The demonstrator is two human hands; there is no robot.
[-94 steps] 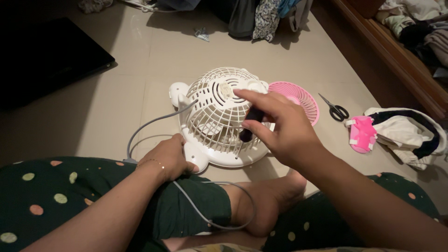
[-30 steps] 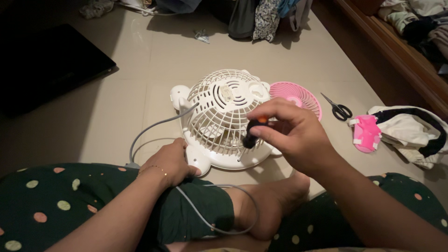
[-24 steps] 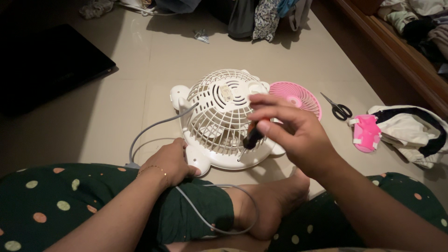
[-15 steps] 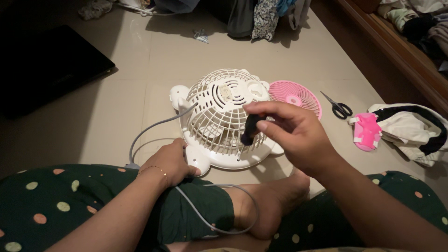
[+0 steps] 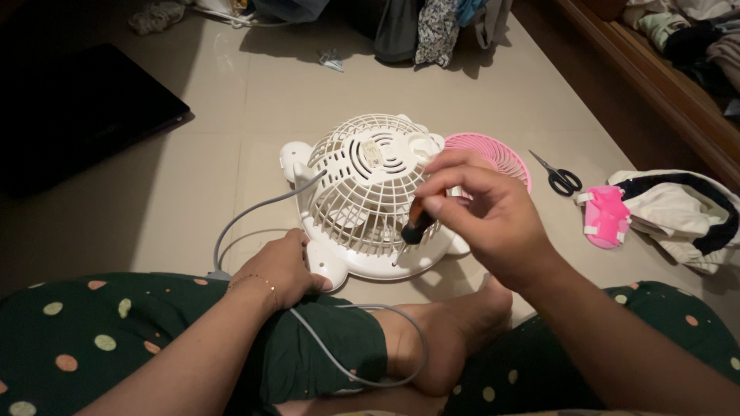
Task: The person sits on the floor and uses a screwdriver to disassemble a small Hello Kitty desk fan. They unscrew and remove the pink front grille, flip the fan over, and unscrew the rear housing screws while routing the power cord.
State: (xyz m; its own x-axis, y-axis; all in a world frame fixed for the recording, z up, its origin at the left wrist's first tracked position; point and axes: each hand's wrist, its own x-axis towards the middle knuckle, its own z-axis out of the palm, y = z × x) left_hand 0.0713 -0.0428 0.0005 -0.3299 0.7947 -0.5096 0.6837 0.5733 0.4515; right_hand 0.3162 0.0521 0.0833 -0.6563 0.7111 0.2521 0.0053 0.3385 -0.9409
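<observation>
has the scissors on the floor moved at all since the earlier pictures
No. The scissors lie just right of the pink grille, as before, on the floor.

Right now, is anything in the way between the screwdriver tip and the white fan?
Nothing visible. The right hand holds the screwdriver, whose tip already rests on the white fan at its rim. The left hand steadies the fan's base; the grey cord runs off to the left.
</observation>
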